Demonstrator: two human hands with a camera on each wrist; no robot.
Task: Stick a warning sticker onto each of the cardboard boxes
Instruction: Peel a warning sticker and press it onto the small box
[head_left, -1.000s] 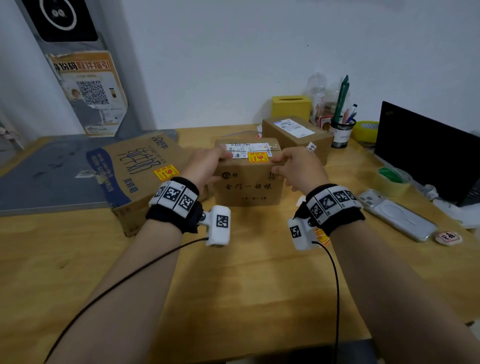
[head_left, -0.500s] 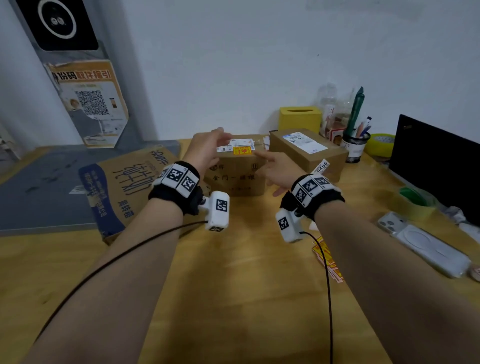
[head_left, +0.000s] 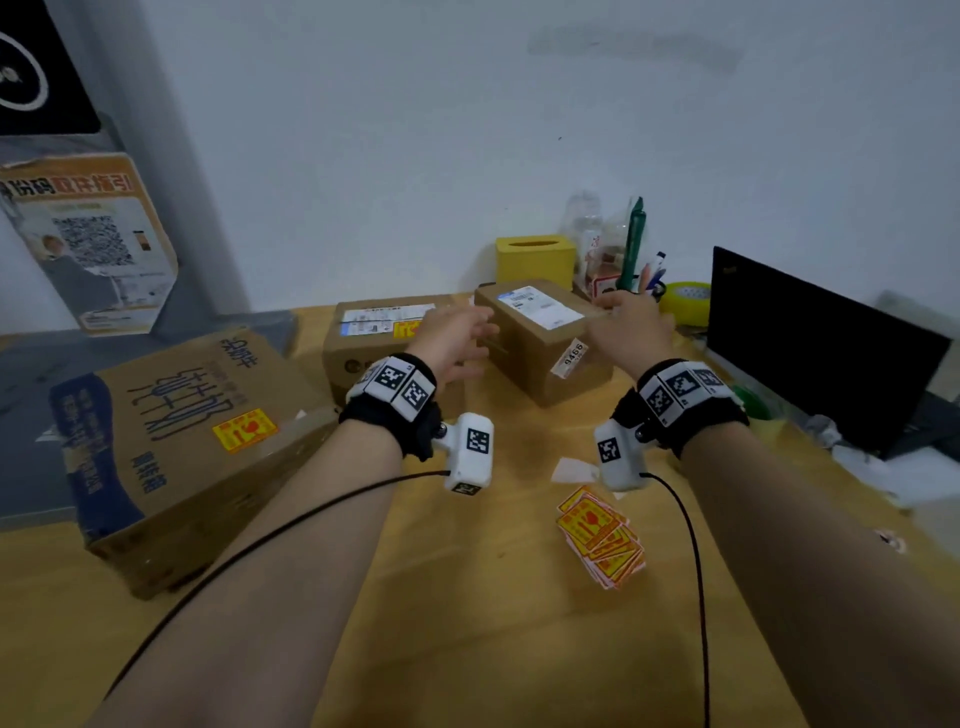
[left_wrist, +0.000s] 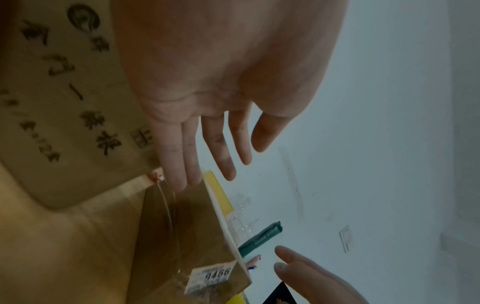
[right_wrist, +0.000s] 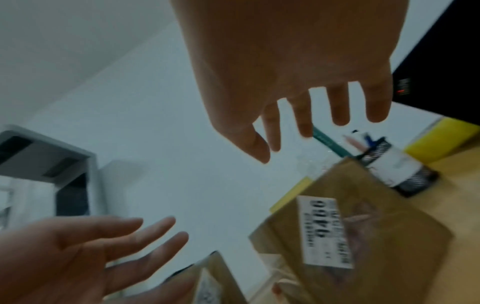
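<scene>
your left hand (head_left: 457, 338) and right hand (head_left: 628, 325) have left the stickered box (head_left: 379, 343), fingers spread and empty, flanking the unstickered box (head_left: 540, 332).

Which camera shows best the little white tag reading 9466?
The left wrist view: the tag is close and its digits read sharply. The right wrist view shows it large but blurred; the head view shows it small on the far box.

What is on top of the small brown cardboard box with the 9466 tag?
On the small brown cardboard box only a white shipping label is visible, no yellow warning sticker. The open right hand covers the box's far right corner, so that part stays unseen.
</scene>
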